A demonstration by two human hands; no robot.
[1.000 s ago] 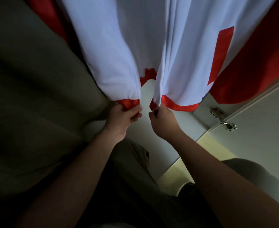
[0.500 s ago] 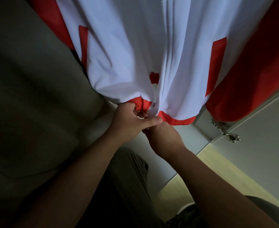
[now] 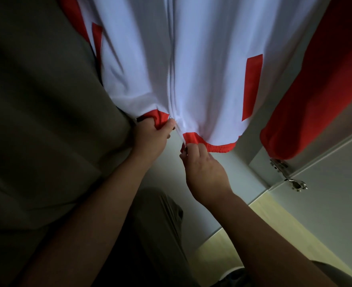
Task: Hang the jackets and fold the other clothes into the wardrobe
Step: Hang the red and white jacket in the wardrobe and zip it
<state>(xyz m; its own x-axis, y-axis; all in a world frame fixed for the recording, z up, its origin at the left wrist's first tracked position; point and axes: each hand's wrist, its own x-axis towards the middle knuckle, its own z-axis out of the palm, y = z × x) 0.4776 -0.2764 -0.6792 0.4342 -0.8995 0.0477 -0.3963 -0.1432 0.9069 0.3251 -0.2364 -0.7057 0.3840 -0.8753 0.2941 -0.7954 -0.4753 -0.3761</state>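
Wardrobe: pale grey panels at right, joined by two metal hinges, one just nearer than other. White-and-red jacket hangs inside, hem well above floor; rail out of view. Olive fabric fills left side, touching jacket. Floor: pale wood strip, near right, below panels. Dark shoe on it at near edge, dim.

Pale wooden floor shows at lower right, beside the person's olive-grey trousers.

Jacket hangs above both hands
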